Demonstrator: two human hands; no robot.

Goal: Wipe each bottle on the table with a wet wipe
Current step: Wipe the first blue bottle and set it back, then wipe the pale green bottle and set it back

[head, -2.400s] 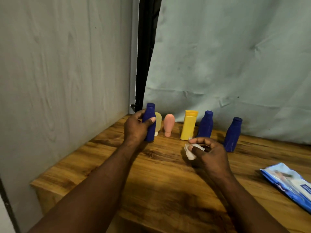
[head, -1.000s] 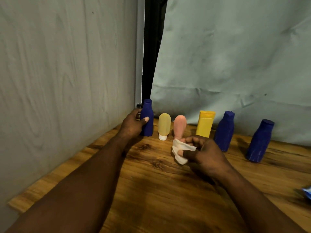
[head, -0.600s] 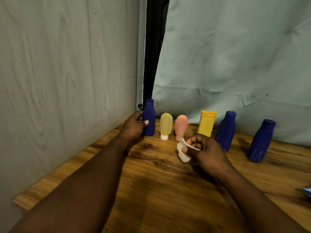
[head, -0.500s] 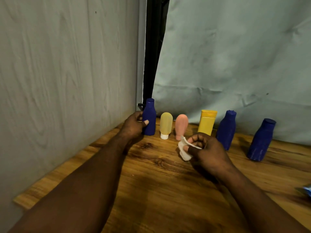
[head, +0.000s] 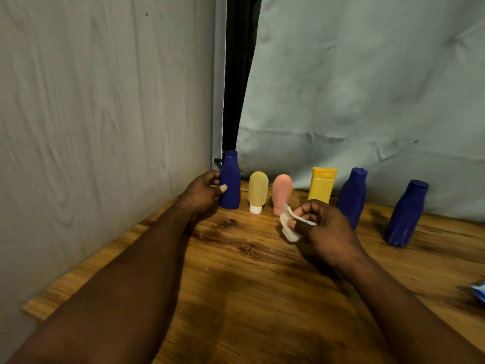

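Note:
Several bottles stand in a row at the back of the wooden table (head: 236,285). My left hand (head: 203,193) grips the leftmost blue bottle (head: 231,181), which stands upright on the table by the wall. Beside it stand a pale yellow tube (head: 258,190), a pink tube (head: 281,191), a yellow bottle (head: 322,183) and two more blue bottles (head: 353,195) (head: 405,212). My right hand (head: 322,229) holds a crumpled white wet wipe (head: 287,227) just in front of the pink tube.
A grey wood-grain wall (head: 105,127) runs along the table's left side. A pale cloth backdrop (head: 367,88) hangs behind the bottles. The corner of a blue wipe pack (head: 479,295) shows at the right edge.
My left hand has set the blue bottle down at the left end of the row and still grips it. My right hand with the wipe has barely moved.

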